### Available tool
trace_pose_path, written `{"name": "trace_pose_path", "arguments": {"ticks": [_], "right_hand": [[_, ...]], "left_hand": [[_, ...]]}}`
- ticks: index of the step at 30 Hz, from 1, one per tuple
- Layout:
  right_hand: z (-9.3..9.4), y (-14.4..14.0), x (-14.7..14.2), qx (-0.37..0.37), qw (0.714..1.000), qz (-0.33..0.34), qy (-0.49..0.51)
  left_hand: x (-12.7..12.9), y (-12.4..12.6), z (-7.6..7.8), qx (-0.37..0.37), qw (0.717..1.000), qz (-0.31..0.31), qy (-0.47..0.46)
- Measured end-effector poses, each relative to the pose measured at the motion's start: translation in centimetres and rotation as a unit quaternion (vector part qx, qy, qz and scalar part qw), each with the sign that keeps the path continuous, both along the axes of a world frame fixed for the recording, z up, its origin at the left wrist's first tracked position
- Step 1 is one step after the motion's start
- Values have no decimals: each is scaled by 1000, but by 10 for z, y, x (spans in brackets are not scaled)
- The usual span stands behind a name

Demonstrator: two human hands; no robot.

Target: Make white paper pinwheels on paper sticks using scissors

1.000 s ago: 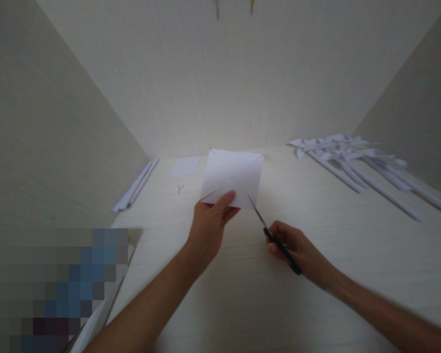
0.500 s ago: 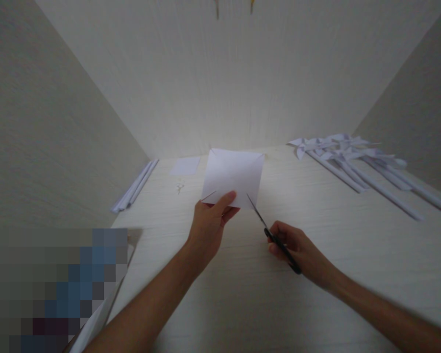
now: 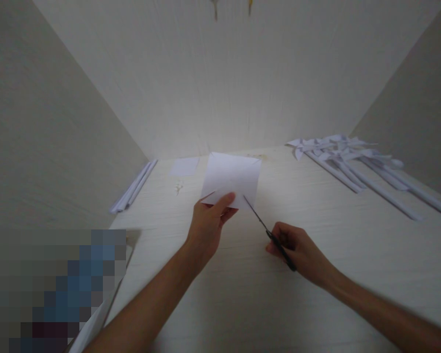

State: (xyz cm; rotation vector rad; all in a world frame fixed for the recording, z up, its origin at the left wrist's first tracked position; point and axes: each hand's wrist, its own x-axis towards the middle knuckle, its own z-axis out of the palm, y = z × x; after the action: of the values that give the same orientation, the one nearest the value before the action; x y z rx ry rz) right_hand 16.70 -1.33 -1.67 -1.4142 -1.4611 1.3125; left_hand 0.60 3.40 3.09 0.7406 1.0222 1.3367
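Left hand: up off the desk, thumb on top and fingers beneath, pinching the near edge of the paper square by its lower left part.
Paper square: white, held in the air above the middle of the desk, tilted up towards the camera; short slits show at its two far corners and another at the near left corner, right beside the thumb.
Right hand: curled tight around the dark handles of the scissors, low and to the right of the paper.
Scissors: blades pointing up and left, and the tip sits right at the near right corner of the square (whether it touches the paper or is just short of it, I cannot tell); the blades look like one thin line, close together.
Gap between the hands: small, with bare desk showing below them.
Pinwheels: a bunch of white paper ones lying on the far right of the desk, their long rolled sticks fanning out towards the right edge.
Rolled paper sticks: a few lying side by side at the far left, along the wall.
Small sheet: flat on the desk behind the held square, to its left.
Little scrap: just in front of that sheet, too small to make out.
Near left corner: a blurred patch, with a white paper edge poking out beside it.
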Motion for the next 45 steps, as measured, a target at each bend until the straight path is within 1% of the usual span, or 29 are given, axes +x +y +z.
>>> {"name": "trace_pose_path", "arguments": {"ticks": [3, 9, 14, 17, 27, 33, 36, 38, 40, 43, 45], "right_hand": [[-1, 1, 0, -6, 1000, 3, 13], [-5, 2, 0, -18, 998, 22, 60], [-2, 1, -1, -19, 993, 37, 107], [-1, 0, -2, -19, 994, 35, 101], [-1, 1, -2, -4, 999, 8, 40], [-1, 2, -2, -4, 999, 0, 51], [0, 2, -2, -19, 997, 15, 71], [1, 3, 0, -27, 996, 35, 77], [1, 5, 3, -27, 996, 53, 59], [0, 8, 11, -18, 997, 78, -10], [-1, 11, 20, 9, 993, 82, -85]], "left_hand": [[0, 1, -1, -1, 1000, -4, 4], [3, -4, -3, -18, 999, -36, 32], [7, -9, -6, -31, 998, -51, 33], [7, -10, -7, -30, 998, -52, 31], [7, -9, -5, -29, 998, -50, 24], [8, -10, -6, -25, 998, -52, 23], [8, -10, -7, -23, 998, -49, 19], [7, -7, -7, -16, 999, -34, 17], [3, -1, -8, -6, 1000, 4, 11], [-6, 11, -9, 9, 997, 76, -19], [-12, 19, -10, 17, 994, 101, -41]]}}
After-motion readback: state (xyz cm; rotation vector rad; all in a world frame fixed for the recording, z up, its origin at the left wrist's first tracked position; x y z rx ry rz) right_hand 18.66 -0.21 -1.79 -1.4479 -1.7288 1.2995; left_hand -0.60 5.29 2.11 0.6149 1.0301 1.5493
